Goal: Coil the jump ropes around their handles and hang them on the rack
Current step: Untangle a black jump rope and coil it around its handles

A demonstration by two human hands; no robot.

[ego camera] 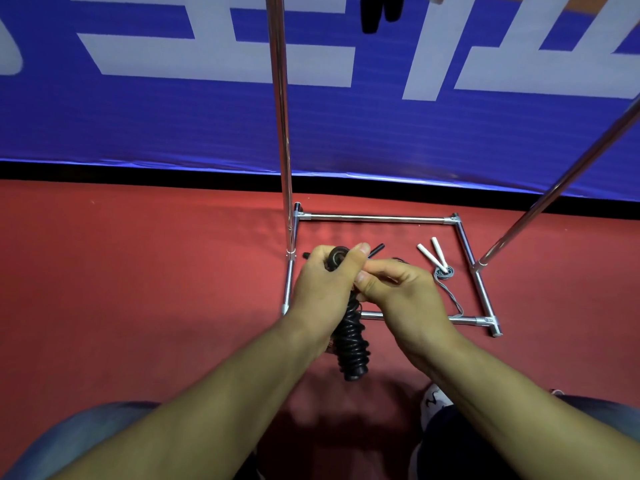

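Left hand (323, 289): curled tight round the top of a black rubber jump rope wound in thick coils round its handles (349, 341), bundle held above the red mat floor (138, 289) in front of the knees, lower end hanging free and tilted toward the body. Right hand (398, 292): fingers bent, pinching at the rope's loose end just beside the left thumb, apparently tucking or finishing the last turn; exact contact hidden behind the knuckles. A short black end (479, 250) sticking out past the left hand, too little visible to say handle or rope.

Inside the floor frame of the chrome tube rack (375, 219): a second jump rope with slim white handles and thin grey cord (437, 258), handles side by side, cord partly looped near them, not yet wound. At the top edge, dark shapes (372, 12) dangling, likely ropes already hung, though too cropped to be sure.

Handling, as a judgement: black bundle fairly weighty, springy, grippy rather than slick, coils prone to unwind if the end is released. Best held across the coils at the handle end, thumb clamping the tail. Grey cord light, limp, easily tangled; better lifted by both white handles together.
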